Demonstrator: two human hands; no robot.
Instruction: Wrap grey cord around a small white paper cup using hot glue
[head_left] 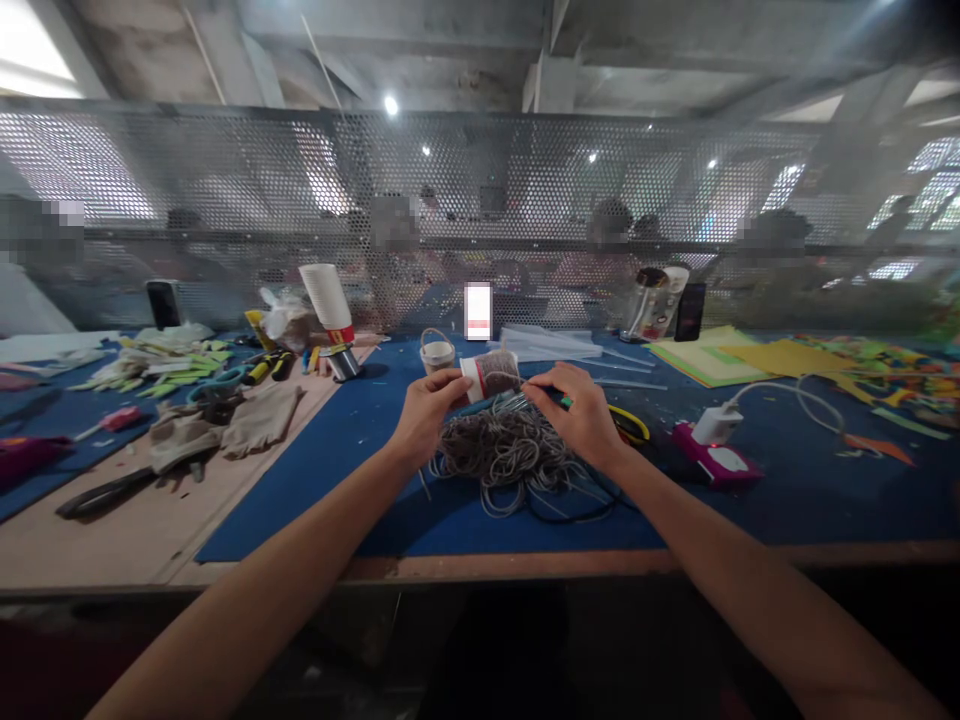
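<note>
Left hand (433, 405) closed, thumb and fingers pinching the white end of a paper cup (473, 378), which lies on its side in the air above the blue mat (322, 490); grey cord wraps the cup's other part, and the right hand (579, 408) is drawn in at that end, its thumb and fingertips nearly together on what looks like a cord strand (517, 381); a bit of something green (565, 401) shows beneath the right fingers, too small to identify. Below both hands spreads a loose heap of grey cord (506, 455), its loops overlapping; a black cable (574, 519) curves along its near edge, and yellow-and-black handles (630, 424) lie just beyond the right hand.

Tangling seems the likeliest trouble, since loops in that heap could knot or catch on the cable or the handles when pulled; a slack right pinch could let the wraps loosen or slide off the cup's end; too hard a squeeze from the left could dent the thin wall. Farther off, a small white bucket (437, 354) stands near the cup, where a careless swing might tip it; whether the wraps are glued cannot be told.
</note>
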